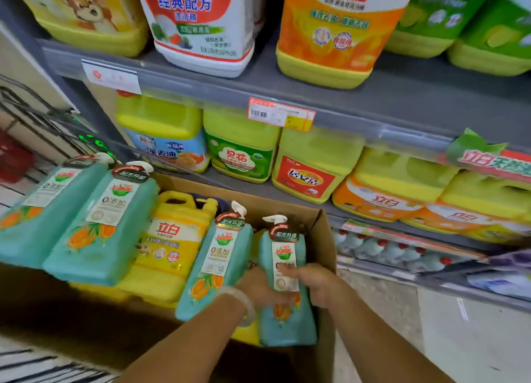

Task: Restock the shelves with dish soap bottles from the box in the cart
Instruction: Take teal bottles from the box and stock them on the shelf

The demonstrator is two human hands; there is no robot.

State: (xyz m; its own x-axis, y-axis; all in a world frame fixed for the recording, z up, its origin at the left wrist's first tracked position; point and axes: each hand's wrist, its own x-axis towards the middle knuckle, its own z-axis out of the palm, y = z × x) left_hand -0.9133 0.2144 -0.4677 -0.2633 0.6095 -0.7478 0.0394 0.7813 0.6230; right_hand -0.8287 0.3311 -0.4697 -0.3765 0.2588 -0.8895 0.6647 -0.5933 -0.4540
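Down at the bottom right, the cardboard box [321, 239] is cut off by the frame edge, and its dark front side is hard to make out. Labels on the bottles are blurred, so most small print cannot be read. Inside the box stand 2 teal dish soap bottles with white pump tops, and a yellow jug [169, 244] with a handle sits between them and 2 more teal bottles [94, 227] leaning at the box's left end. Both hands hold the rightmost teal bottle [284, 325], which is upright in the box's right corner. The left hand [258, 290], a pale bangle [244, 299] on its wrist, wraps its grip round the bottle's left side, fingers partly hidden behind the neighbouring bottle [218, 264]. The right hand [313, 282] curls round the right side, thumb across the white label. Beyond the box, grey shelves [402, 95] carry yellow, green and orange jugs, their tops cropped.
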